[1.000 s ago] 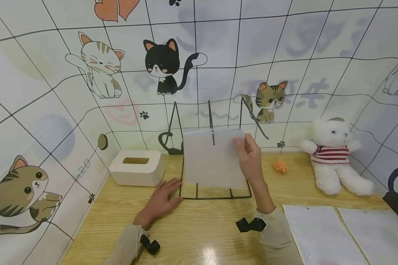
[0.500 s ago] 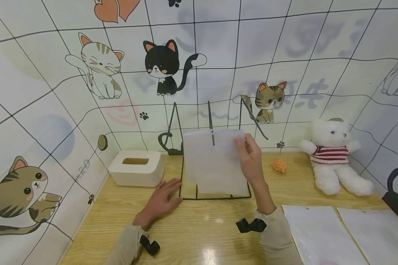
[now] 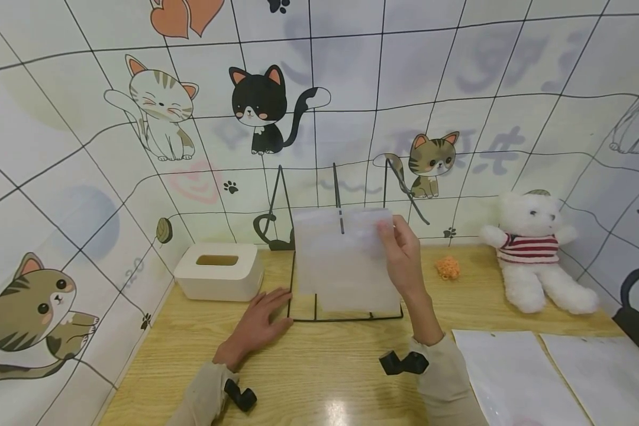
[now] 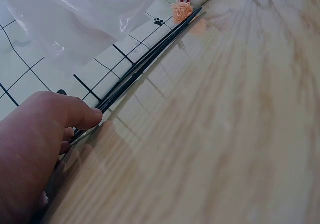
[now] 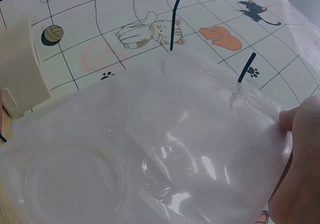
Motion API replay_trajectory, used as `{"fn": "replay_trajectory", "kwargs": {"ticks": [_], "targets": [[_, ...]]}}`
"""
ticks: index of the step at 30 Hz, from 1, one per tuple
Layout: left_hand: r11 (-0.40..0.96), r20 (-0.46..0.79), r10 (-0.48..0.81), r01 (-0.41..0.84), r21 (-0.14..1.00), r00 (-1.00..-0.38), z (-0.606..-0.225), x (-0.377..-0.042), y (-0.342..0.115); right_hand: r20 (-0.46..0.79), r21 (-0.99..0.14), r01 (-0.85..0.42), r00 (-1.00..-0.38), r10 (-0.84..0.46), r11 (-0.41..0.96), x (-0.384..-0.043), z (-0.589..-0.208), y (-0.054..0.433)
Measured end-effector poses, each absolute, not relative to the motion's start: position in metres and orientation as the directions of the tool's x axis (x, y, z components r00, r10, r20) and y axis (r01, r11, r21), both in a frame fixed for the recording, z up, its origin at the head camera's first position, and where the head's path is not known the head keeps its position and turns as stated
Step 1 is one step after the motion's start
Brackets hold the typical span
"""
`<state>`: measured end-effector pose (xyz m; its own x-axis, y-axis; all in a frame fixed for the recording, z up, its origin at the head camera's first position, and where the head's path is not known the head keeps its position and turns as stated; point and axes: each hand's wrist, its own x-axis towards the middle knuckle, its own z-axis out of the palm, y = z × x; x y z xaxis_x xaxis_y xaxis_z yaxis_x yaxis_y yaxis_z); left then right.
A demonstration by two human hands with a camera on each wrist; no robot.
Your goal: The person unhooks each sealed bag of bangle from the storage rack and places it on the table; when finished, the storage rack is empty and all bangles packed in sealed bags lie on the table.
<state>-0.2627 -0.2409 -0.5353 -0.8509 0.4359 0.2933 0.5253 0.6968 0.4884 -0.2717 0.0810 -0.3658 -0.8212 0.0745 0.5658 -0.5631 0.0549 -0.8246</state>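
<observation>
The plastic bag hung nearly upright in the middle, in front of the black wire rack. The right hand pinched its right edge near the top, between thumb and fingers, I suppose because this spread the soft sheet flat and left its lower edge free. A short dark bar showed at the upper middle of the bag; whether it passed through a hole, I could not tell. The bag was milky and half transparent, with shining creases and a faint ring shape on it; a second layer reached lower at the right, so perhaps there was more than one. The left hand was not clenched: its fingers lay extended, touching the near left corner of the rack, probably to steady such a light frame. Just beside this hand stood a white tissue box. Farther right on the table were an orange clump, a white teddy bear sitting by the wall, and, nearer the person, flat white sheets.
</observation>
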Motion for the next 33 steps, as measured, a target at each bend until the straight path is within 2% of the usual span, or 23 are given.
{"fn": "replay_trajectory", "kwargs": {"ticks": [7,15,33], "targets": [[0.697,0.284,0.439,0.522,0.491,-0.853,-0.5357,-0.2623,-0.241,0.589,-0.808,-0.587,-0.805,0.07,0.045,-0.2703,-0.365,0.0816],[0.696,0.333,0.442,0.553,0.458,-0.833,-0.5382,-0.262,-0.2419,0.601,-0.799,-0.598,-0.797,0.068,0.052,-0.2686,-0.3633,0.0821],[0.702,0.308,0.442,0.538,0.467,-0.843,-0.5384,-0.264,-0.2426,0.639,-0.769,-0.636,-0.767,0.056,0.058,-0.2681,-0.3619,0.0851]]}}
